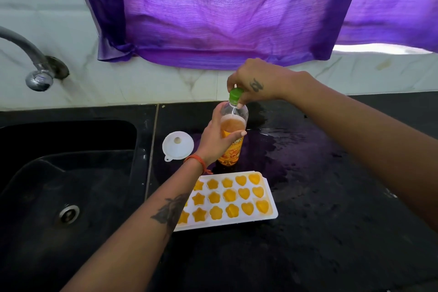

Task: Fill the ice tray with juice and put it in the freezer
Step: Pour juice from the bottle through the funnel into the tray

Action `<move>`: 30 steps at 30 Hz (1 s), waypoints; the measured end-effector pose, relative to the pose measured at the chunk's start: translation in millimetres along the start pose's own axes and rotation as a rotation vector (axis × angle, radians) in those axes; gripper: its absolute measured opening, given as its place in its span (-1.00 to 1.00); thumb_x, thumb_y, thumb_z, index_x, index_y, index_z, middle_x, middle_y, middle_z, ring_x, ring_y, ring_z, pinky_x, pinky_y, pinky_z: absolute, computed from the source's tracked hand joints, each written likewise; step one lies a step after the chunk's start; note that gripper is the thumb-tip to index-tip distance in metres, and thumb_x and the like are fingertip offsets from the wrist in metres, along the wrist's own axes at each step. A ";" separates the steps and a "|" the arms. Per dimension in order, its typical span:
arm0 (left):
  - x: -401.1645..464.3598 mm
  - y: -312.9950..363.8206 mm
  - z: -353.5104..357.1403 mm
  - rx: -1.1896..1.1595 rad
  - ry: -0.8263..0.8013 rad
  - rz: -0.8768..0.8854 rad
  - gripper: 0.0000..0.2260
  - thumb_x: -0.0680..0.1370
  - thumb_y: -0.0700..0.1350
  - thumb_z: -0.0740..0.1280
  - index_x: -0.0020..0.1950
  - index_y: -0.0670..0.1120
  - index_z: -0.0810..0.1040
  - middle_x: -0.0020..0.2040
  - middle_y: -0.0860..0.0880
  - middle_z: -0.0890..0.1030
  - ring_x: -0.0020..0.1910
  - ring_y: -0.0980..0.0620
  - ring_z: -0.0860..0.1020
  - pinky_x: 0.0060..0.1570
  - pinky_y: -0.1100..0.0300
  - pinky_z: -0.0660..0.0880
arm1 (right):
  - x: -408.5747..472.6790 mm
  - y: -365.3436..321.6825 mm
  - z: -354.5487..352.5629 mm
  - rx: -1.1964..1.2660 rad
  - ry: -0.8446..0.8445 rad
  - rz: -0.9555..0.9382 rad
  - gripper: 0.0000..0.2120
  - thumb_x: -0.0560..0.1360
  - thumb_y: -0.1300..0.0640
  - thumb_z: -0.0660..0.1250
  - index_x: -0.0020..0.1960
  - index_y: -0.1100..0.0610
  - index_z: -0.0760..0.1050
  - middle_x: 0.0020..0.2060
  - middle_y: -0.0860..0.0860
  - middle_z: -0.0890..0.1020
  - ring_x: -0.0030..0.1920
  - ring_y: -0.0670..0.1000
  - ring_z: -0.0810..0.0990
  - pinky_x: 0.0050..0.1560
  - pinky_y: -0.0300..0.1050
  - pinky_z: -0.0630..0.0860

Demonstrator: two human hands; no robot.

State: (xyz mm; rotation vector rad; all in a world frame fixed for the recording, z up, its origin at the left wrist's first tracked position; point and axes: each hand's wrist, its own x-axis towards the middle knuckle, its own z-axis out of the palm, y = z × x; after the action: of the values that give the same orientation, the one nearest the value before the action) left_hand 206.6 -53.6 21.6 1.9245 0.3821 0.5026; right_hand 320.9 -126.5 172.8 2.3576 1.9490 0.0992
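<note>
Setting: a black stone counter (320, 220) seen from above, with a pale marble-patterned wall behind it.
Juice bottle: a clear plastic bottle (233, 135) stands upright on the counter just behind the tray, holding orange juice up to its shoulder, with an orange label on its lower half.
Left hand: the left hand (216, 135) wraps around the bottle's body from the left side, its fingers curled round it; an orange thread is tied at the wrist.
Right hand: the right hand (254, 80) reaches in from the right and pinches the green cap (235, 94) on the bottle's neck with its fingers; whether the cap is tight or loose cannot be told from this angle.
Ice tray: a white ice tray (270, 214) lies flat on the counter nearest the viewer, its star, flower and heart cells filled with orange juice; the left forearm hides its left end.
Funnel: a small white funnel (177, 146) rests mouth-up on the counter, just left of the bottle and apart from the tray.
Sink: a black sink (71, 185) is set into the counter at the left, with a metal tap (35, 71) on the wall above it.
Cloth: a purple cloth (225, 12) hangs down the wall behind the bottle.
Counter surface: wet patches shine to the right of the bottle.
</note>
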 end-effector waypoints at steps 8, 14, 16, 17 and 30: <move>-0.5 0.3 3.2 0.028 -0.003 0.007 -0.24 0.44 0.02 0.42 0.49 0.05 0.03 0.40 -0.07 0.39 0.29 -0.07 0.43 0.18 0.06 0.46 | -12.8 -12.3 14.6 -0.112 -0.012 0.246 -0.32 0.45 -0.40 0.00 -0.36 0.21 0.41 -0.39 0.05 0.47 -0.37 0.03 0.43 -0.30 -0.09 0.35; 1.6 -1.8 -0.9 0.004 0.001 0.011 -0.27 0.45 0.00 0.42 0.47 0.09 0.05 0.37 -0.09 0.39 0.25 -0.07 0.45 0.15 0.03 0.49 | -17.2 5.3 -8.2 0.204 -0.122 0.121 -0.35 0.43 -0.02 0.42 0.45 0.02 0.28 0.31 0.14 0.50 0.23 0.12 0.52 0.15 -0.08 0.46; 1.0 -1.3 0.3 0.000 0.000 0.019 -0.28 0.44 0.00 0.42 0.46 0.09 0.06 0.37 -0.09 0.39 0.24 -0.06 0.46 0.15 0.03 0.49 | -14.5 4.6 -5.5 0.259 -0.060 0.008 -0.51 0.43 0.20 0.42 0.33 -0.01 0.45 0.20 0.07 0.59 0.09 0.04 0.60 0.06 -0.12 0.52; 0.9 -1.0 0.7 -0.007 -0.002 0.019 -0.28 0.44 0.00 0.43 0.46 0.09 0.07 0.37 -0.09 0.39 0.24 -0.06 0.46 0.15 0.05 0.49 | -11.9 4.5 -3.3 0.255 -0.020 0.006 -0.62 0.44 0.21 0.41 0.25 0.03 0.53 0.11 0.06 0.64 -0.01 0.00 0.61 -0.01 -0.16 0.51; 1.1 -2.2 -1.3 0.028 -0.011 0.004 -0.28 0.45 0.01 0.42 0.46 0.11 0.05 0.38 -0.10 0.38 0.25 -0.09 0.45 0.17 -0.04 0.50 | -11.6 6.9 0.8 0.273 -0.076 0.079 -0.54 0.43 0.13 0.43 0.32 0.02 0.46 0.20 0.08 0.59 0.08 0.04 0.58 0.05 -0.15 0.47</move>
State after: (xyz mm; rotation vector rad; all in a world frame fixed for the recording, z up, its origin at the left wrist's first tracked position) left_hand 206.9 -51.2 20.2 1.9547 0.3803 0.4913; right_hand 325.5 -139.2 172.7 2.5601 1.9431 -0.2647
